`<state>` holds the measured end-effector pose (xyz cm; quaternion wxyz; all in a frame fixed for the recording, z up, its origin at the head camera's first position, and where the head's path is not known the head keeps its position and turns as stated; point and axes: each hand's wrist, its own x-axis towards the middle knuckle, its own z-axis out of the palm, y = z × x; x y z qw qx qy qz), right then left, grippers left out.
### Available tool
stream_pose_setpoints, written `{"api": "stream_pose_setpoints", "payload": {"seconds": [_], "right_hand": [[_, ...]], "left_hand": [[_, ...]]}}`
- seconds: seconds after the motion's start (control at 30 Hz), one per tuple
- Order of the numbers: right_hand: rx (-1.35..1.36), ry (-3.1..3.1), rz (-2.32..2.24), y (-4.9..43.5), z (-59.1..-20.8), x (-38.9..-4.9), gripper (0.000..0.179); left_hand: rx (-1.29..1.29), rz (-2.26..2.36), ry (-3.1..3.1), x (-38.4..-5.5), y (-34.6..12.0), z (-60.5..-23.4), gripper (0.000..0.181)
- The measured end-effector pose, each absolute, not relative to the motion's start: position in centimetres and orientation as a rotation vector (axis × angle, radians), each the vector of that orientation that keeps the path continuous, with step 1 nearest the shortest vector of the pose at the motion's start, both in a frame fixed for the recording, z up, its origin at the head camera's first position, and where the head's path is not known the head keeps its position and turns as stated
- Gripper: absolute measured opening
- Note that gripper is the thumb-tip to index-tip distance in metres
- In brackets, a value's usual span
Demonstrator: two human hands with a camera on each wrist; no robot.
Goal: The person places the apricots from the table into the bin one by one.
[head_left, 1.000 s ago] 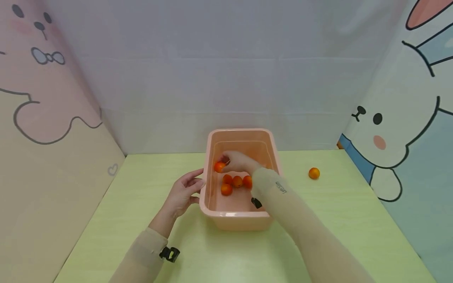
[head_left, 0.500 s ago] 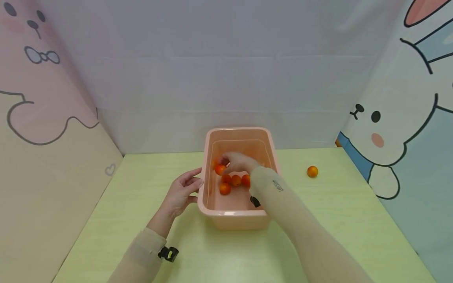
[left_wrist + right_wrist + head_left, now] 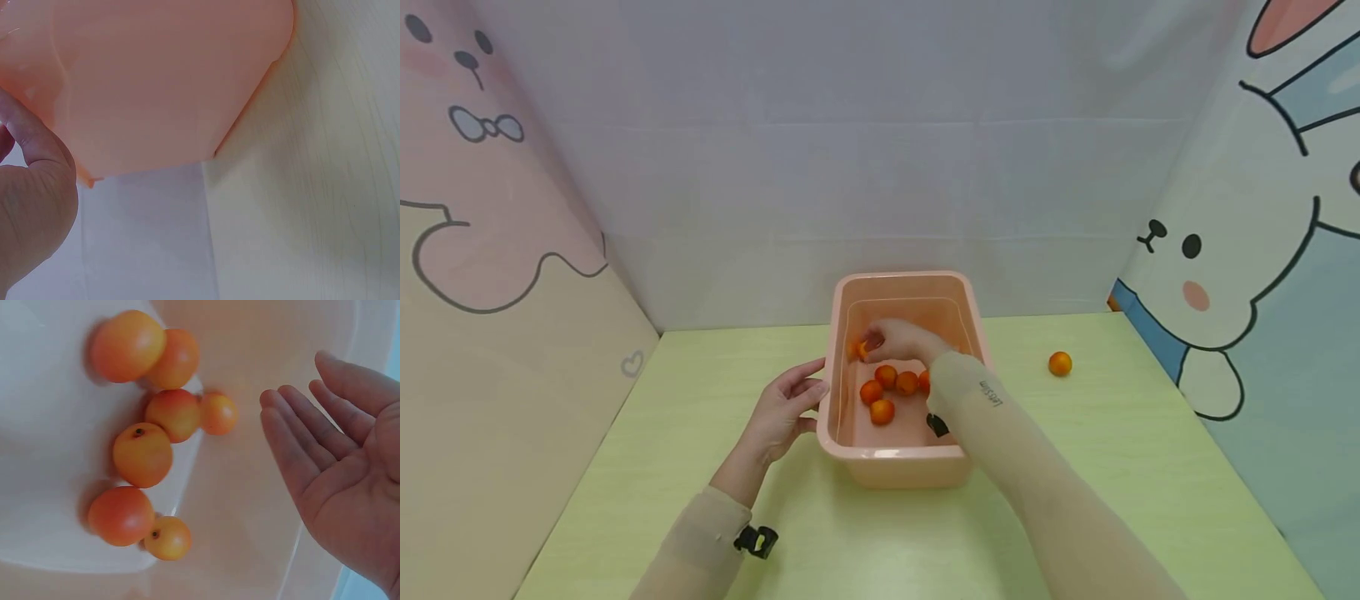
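Observation:
A pink plastic basin (image 3: 898,471) stands on the table, with several small oranges (image 3: 882,412) on its floor. My left hand (image 3: 781,412) holds the basin's left rim, its thumb at the edge and some fingertips hidden below the rim. In the left wrist view, part of that hand (image 3: 37,194) lies against the outer wall. Inside the basin, my right hand (image 3: 898,340) hovers beside an orange (image 3: 862,350) near the left wall. The right wrist view shows this right hand (image 3: 344,456) with relaxed fingers and nothing held, apart from the oranges (image 3: 142,455).
One more orange (image 3: 1060,363) lies on the green table (image 3: 1037,467), to the right of the basin. A pale curtain (image 3: 760,208) hangs behind the table. Printed panels with cartoon animals flank both sides.
An orange at my right fingertips has come free and rolled towards me into the group on the basin floor. The other oranges have shifted slightly. My left hand stays at the rim.

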<state>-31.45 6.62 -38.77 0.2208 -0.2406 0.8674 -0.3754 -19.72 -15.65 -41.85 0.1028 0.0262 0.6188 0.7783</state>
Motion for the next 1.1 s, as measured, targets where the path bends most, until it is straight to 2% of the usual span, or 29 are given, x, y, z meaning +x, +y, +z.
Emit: {"api": "stream_pose_setpoints", "payload": {"seconds": [0.47,0.73,1.1], "right_hand": [[-0.695,2.387,-1.357,8.0,-35.4,-31.6,0.047],[-0.646,2.427,-1.569,10.5,-31.8,-29.3,0.045],[-0.698,2.450,-1.727,15.5,-29.4,-26.2,0.048]], "left_hand": [[0.061,2.311,1.817,-19.8,-15.6,-42.1,0.050],[0.064,2.313,1.825,-19.8,-15.7,-41.9,0.051],[0.062,2.308,1.823,-19.7,-15.6,-41.9,0.051]]}}
